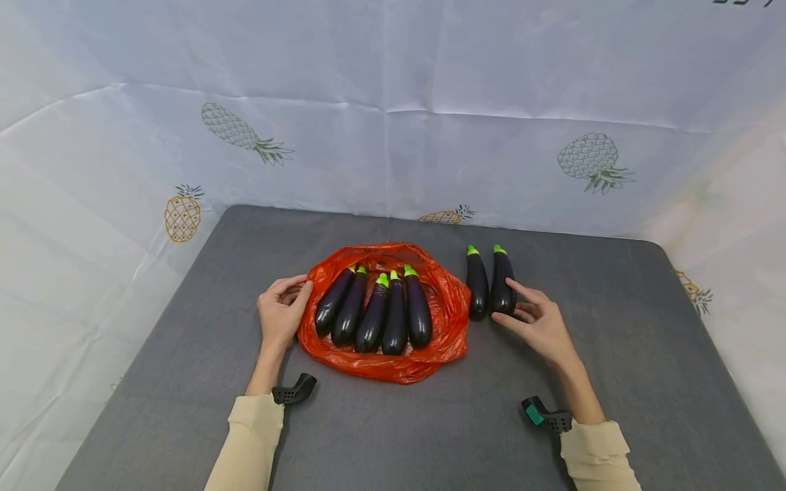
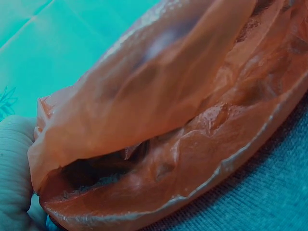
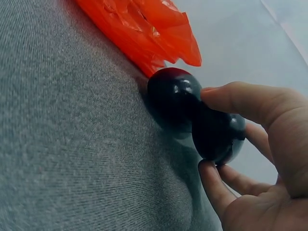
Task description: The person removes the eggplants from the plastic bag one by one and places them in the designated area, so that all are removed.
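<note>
A red plastic bag [image 1: 451,344] lies spread on the table with its mouth up, and several eggplants [image 1: 372,319] rest side by side in it, green stems pointing away. My left hand [image 1: 282,310] pinches the bag's left rim between thumb and fingers; the left wrist view shows the thin bag wall [image 2: 144,110] raised beside that hand. Right of the bag lie two more eggplants. My right hand [image 1: 537,324] grips the outer eggplant [image 3: 219,137] near its rounded end, thumb on one side and fingertips on the other. The inner eggplant [image 1: 477,286] lies between it and the bag.
A grey cloth-covered table [image 1: 399,436] carries everything. Behind it hangs a white curtain [image 1: 344,157] printed with pineapples. Each wrist wears a black camera mount, the right mount [image 1: 546,416] with a green patch, below beige sleeves.
</note>
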`<action>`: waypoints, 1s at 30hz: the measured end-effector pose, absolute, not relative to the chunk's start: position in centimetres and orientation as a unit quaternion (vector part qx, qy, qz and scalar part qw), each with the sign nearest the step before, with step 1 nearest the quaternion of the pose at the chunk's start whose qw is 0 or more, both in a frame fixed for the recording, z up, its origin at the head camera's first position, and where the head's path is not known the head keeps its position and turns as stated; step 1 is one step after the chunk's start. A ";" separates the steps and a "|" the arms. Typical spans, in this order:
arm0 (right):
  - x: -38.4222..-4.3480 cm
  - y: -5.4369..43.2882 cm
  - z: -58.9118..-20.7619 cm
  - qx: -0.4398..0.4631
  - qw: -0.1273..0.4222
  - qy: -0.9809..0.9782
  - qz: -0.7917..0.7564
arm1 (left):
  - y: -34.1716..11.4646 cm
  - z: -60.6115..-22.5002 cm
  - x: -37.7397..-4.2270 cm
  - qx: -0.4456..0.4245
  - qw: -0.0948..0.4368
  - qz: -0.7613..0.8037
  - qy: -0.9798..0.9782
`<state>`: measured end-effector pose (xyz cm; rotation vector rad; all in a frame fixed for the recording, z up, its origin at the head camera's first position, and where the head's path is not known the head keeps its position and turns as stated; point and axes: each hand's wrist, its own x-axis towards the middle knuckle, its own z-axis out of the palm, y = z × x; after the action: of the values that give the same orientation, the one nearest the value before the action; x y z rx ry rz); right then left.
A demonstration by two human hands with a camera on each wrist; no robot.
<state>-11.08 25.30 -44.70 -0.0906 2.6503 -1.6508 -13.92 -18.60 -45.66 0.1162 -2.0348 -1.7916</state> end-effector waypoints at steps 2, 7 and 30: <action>-11.1 25.4 -44.8 -0.031 0.010 0.848 -0.529 | -18.6 -45.6 -13.9 0.041 0.213 -0.644 -0.733; -11.2 25.5 -44.9 -0.033 0.017 0.851 -0.523 | -18.6 -45.6 -14.0 0.034 0.215 -0.642 -0.735; -11.6 25.6 -44.7 -0.023 0.075 0.873 -0.482 | -19.4 -48.2 -15.0 0.032 0.226 -0.649 -0.726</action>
<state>-11.65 25.62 -44.74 -0.0686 2.6191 -1.4448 -15.00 -19.43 -48.17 0.0880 -2.0022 -1.7886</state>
